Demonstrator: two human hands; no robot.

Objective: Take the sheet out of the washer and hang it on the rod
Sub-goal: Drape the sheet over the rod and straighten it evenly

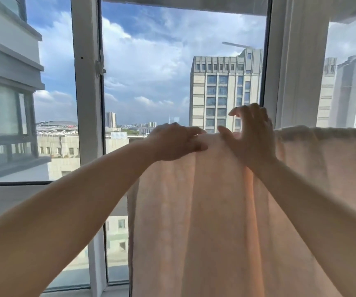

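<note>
We see the pale pink sheet (226, 211) draped over the top, hanging before the window (142, 82). Our left hand (177, 144) pinches its top fold; our right hand (252, 136) rests there, fingers loosely spread, holding nothing.

Your 2 forearms come into view bare from the lower corners, with no sleeves or cuffs showing anywhere along them. Your left hand (177, 142) and right hand (252, 136) are ungloved. You wear no watch, bracelet or ring that shows, and your wrists are uncovered.
</note>
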